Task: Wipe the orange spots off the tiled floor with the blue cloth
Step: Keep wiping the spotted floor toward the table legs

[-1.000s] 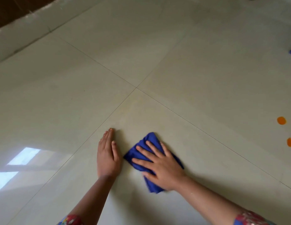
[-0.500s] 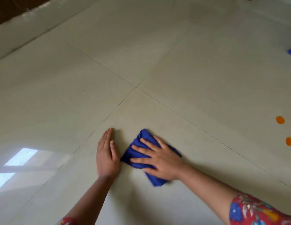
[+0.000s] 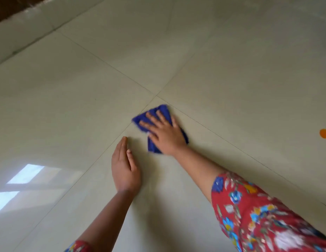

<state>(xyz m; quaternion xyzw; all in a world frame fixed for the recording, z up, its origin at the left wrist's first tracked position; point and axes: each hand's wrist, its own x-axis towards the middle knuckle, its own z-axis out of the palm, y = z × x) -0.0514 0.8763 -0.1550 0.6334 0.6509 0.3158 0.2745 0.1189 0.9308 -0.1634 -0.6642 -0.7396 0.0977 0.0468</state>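
Both hands lie flat on the glossy pale tiled floor. The right hand presses down with fingers spread on a crumpled deep-blue cloth, palm covering most of it; it pins the cloth rather than gripping it. The cloth sits just inside the far corner of the tile nearest the person, close to where four grout lines meet, its far tip almost touching the joint. The left hand rests open, fingers together, palm down on the bare tile, just beside the cloth on its left and nearer the person, not touching it. One round orange spot shows on the adjoining tile to the right, well apart from the cloth, near the picture's right edge; a sliver of another orange mark sits at that edge just below it. The right forearm wears a red floral-print sleeve. A bright window reflection lies on the floor at the lower left.
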